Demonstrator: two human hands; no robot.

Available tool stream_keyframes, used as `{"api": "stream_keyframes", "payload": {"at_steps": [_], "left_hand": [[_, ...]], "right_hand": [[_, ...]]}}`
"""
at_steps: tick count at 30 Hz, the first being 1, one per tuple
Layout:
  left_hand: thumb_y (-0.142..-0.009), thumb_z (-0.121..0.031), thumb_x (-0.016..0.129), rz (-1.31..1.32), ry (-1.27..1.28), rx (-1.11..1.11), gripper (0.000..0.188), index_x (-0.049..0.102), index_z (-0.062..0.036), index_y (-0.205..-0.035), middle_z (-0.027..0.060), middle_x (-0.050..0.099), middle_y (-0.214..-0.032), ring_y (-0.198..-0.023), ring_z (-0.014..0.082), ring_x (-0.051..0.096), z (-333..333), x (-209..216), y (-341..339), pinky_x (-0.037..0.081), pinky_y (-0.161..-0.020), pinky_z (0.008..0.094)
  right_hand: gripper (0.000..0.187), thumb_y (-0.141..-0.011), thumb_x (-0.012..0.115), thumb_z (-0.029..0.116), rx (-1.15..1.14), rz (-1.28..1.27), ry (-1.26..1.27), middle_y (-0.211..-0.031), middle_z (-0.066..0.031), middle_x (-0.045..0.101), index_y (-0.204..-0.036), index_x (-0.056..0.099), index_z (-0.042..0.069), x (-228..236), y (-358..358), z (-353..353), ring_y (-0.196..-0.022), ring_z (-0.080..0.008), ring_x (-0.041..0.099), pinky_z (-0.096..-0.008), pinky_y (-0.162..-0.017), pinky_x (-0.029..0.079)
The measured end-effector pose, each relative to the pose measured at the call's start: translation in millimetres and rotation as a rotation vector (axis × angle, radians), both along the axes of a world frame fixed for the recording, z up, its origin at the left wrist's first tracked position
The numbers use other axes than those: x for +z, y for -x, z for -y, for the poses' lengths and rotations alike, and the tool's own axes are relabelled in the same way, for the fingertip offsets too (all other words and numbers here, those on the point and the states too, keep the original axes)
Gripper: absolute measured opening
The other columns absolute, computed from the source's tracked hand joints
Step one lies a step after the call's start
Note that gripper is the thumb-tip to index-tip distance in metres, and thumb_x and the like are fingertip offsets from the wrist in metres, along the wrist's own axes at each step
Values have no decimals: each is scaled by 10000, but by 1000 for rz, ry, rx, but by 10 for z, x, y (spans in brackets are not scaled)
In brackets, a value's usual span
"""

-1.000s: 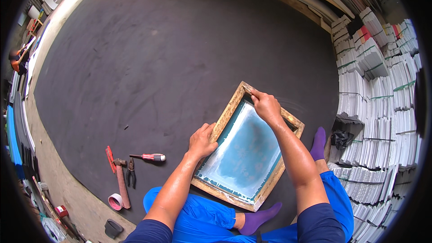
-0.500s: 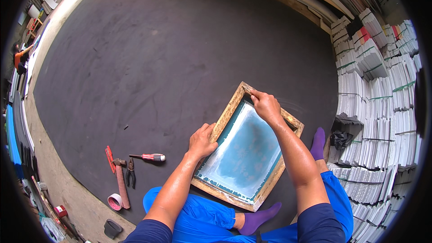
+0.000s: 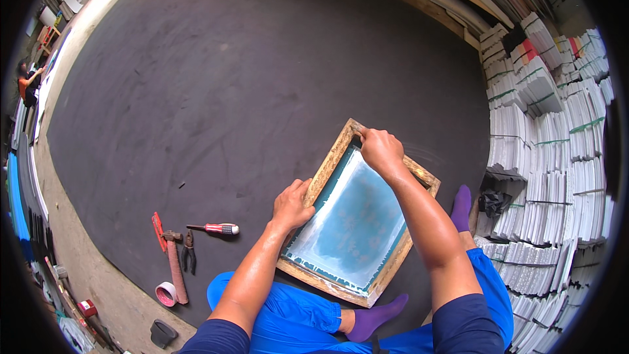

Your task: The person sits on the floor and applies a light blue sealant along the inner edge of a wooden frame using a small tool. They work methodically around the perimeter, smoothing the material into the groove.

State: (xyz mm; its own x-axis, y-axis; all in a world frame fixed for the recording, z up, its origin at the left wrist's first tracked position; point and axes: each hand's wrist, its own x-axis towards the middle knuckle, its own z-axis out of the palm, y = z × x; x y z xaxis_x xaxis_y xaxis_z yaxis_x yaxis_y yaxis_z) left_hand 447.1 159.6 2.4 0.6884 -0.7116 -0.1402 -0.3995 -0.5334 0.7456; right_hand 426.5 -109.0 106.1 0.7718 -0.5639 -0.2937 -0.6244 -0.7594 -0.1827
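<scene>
A wooden-framed printing screen (image 3: 354, 223) with a teal and whitish mesh leans tilted over my crossed legs. My left hand (image 3: 293, 203) is closed around the left rail of its worn frame. Near the far corner, my right hand (image 3: 381, 149) grips the top rail, its fingers curled over the inner edge. The fingertips of both hands are partly hidden. To the left on the dark mat lie a hammer (image 3: 175, 269) with a wrapped handle, black pliers (image 3: 189, 253) and a screwdriver (image 3: 215, 229). A red tool (image 3: 158, 231) lies against the hammer head.
A roll of tape (image 3: 166, 294) stands by the hammer handle, on the dark mat (image 3: 249, 92). Tied stacks of white sheets (image 3: 550, 190) line the right side. A black object (image 3: 163, 333) lies at the lower left. Another person (image 3: 27, 84) is at the far left edge.
My right hand has shifted slightly left along the top rail toward the frame's far corner. My left hand keeps its hold, and the screen stays nearly in place.
</scene>
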Motion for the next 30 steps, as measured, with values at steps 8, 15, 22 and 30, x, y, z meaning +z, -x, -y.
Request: {"api": "stream_keyframes", "payload": {"at_steps": [8,15,22,30], "left_hand": [[-690,-187,739,26,15,2,730,633,-106,-1408,86,651,-1126,-1059,329,682,-18,-63,-11,561,-900,440],[-696,-182,714,5,8,-6,719,622,-93,-1404,97,642,-1127,-1069,339,674,1,-22,2,559,-907,453],[-696,-172,703,8,18,-9,717,612,-84,-1402,108,633,-1117,-1068,351,669,-7,-6,-7,557,-906,467],[-705,-169,704,30,23,-25,710,608,-69,-1402,113,625,-1123,-1065,356,666,-29,-53,-10,560,-903,466]], "right_hand": [[265,-1009,574,216,7,4,-20,-1055,-217,771,-1120,792,115,38,-16,46,-1024,-398,746,-520,-884,583],[333,-1056,561,288,-42,13,-15,-1150,-158,769,-1313,739,174,-30,53,50,-1054,-365,736,-511,-900,581],[313,-1042,567,256,-20,12,-9,-1124,-172,771,-1274,756,163,8,27,19,-1032,-381,740,-514,-889,581],[246,-954,577,123,70,-163,46,-1055,-228,768,-1065,782,46,166,-260,-147,-1023,-420,739,-533,-908,572]]}}
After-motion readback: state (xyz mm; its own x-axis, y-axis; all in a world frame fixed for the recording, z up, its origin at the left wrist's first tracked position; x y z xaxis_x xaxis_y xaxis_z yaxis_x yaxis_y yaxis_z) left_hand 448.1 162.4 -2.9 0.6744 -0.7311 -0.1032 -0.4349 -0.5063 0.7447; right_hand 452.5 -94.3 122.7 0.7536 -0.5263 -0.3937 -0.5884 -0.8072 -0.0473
